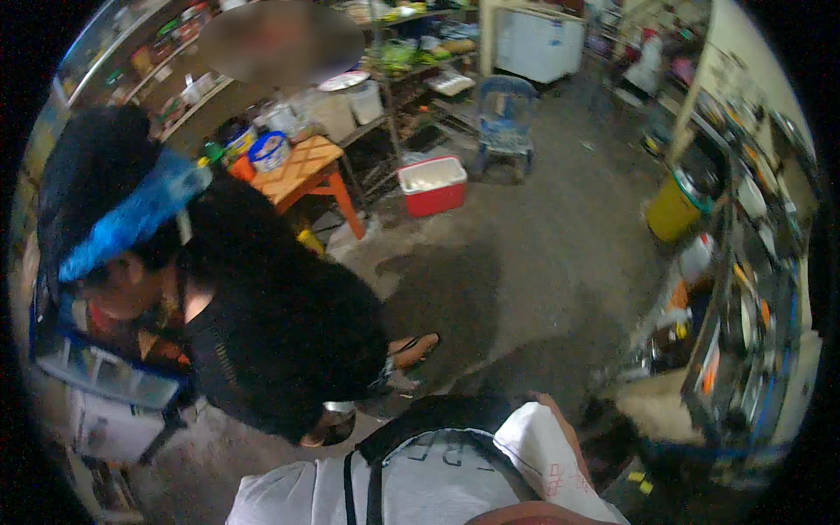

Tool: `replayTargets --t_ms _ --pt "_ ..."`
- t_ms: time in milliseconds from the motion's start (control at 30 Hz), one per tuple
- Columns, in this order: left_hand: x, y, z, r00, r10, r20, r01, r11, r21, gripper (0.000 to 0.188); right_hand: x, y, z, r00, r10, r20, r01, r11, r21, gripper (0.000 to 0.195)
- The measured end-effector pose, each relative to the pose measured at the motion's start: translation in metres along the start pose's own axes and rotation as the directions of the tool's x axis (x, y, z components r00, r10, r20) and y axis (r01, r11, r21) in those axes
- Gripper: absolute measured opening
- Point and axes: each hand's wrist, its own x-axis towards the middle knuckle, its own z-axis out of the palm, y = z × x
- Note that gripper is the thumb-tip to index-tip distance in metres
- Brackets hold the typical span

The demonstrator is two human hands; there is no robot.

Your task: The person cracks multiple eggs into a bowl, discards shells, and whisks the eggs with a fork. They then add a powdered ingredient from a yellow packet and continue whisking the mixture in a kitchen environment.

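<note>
Neither my left hand nor my right hand can be made out; a strip of skin shows beside the white fabric (541,440) with red marks at the bottom. My light grey shirt (446,472) with dark straps fills the lower middle. Close by on the left, a person in a black shirt (282,328) bends over, with a blue band or cloth (138,220) at the head; this person's hands are hidden. A blue-rimmed plastic container or chair part (111,374) lies below the person's head. The person's sandalled foot (417,351) rests on the floor.
An orange wooden table (298,167) holds a blue-and-white tub (269,151). Beyond are a red cooler box (433,190), a blue plastic chair (505,121), shelves of produce (420,56) and a white chest freezer (538,42). On the right stand a yellow bin (672,210) and a cluttered rack of utensils (748,295).
</note>
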Motion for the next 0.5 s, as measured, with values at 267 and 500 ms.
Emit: replayTargets --t_ms 267,500 --pt "-0.047 -0.042 -0.042 0.860 -0.429 -0.277 0.408 0.903 -0.134 0.043 0.222 -0.012 -0.095 0.948 -0.158 0.275 0.108 0.976 0.190 0.028" --pt "-0.051 -0.078 -0.079 0.514 -0.793 -0.328 0.768 0.595 -0.237 0.043 0.405 -0.121 -0.091 0.740 -0.519 0.427 0.618 0.776 -0.128 0.030"
